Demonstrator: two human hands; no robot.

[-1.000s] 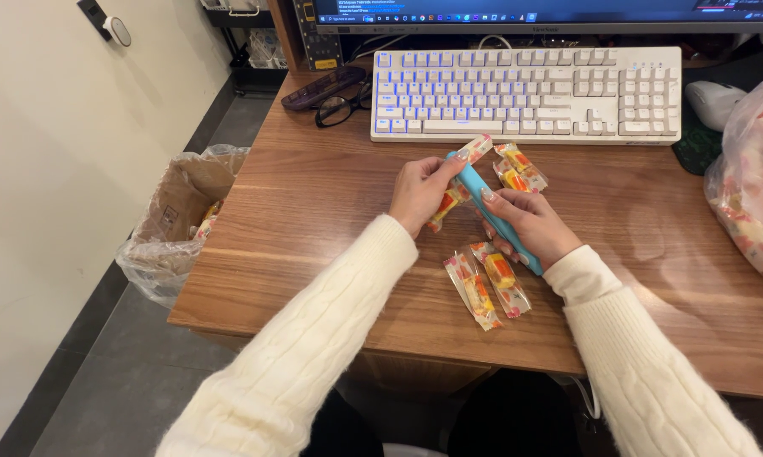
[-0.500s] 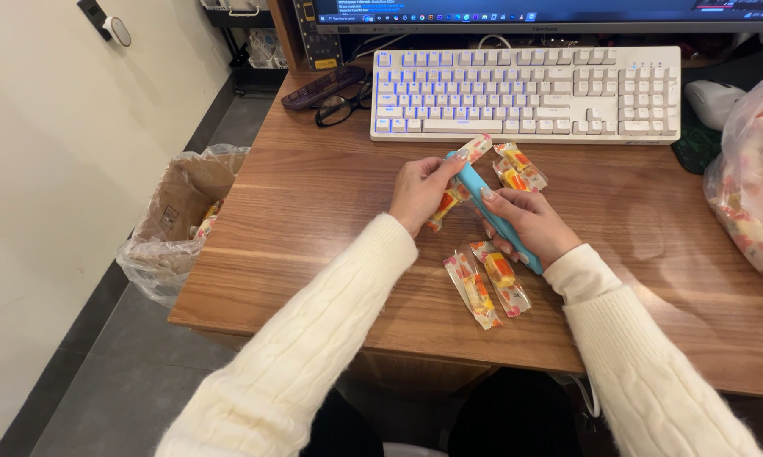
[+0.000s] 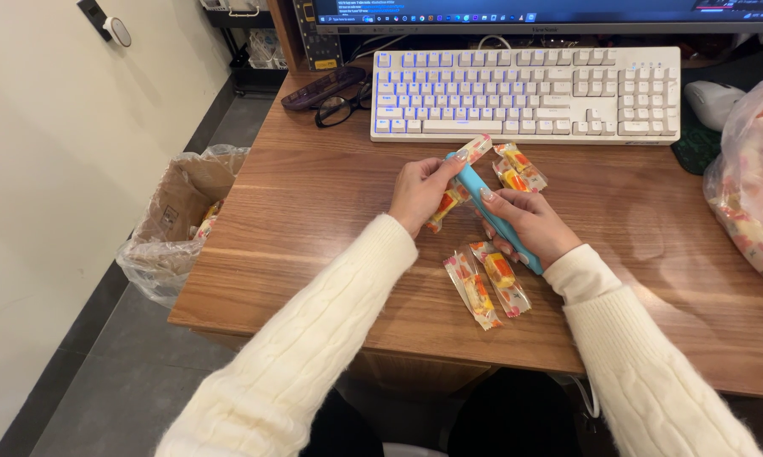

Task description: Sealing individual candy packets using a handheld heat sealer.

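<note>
My left hand (image 3: 420,191) grips a small wrapped snack packet (image 3: 459,179), clear with orange and yellow filling, held above the wooden desk (image 3: 314,211). My right hand (image 3: 530,224) holds a long light-blue tool (image 3: 488,208) whose tip meets the top of that packet. Two more packets (image 3: 519,167) lie just beyond my right hand. Another two packets (image 3: 487,284) lie side by side near the desk's front edge, below my right wrist.
A white keyboard (image 3: 525,91) lies at the back of the desk, with black glasses (image 3: 341,107) and a dark case to its left. A clear bag of packets (image 3: 752,195) sits at the right edge. A lined bin (image 3: 178,222) stands on the floor left.
</note>
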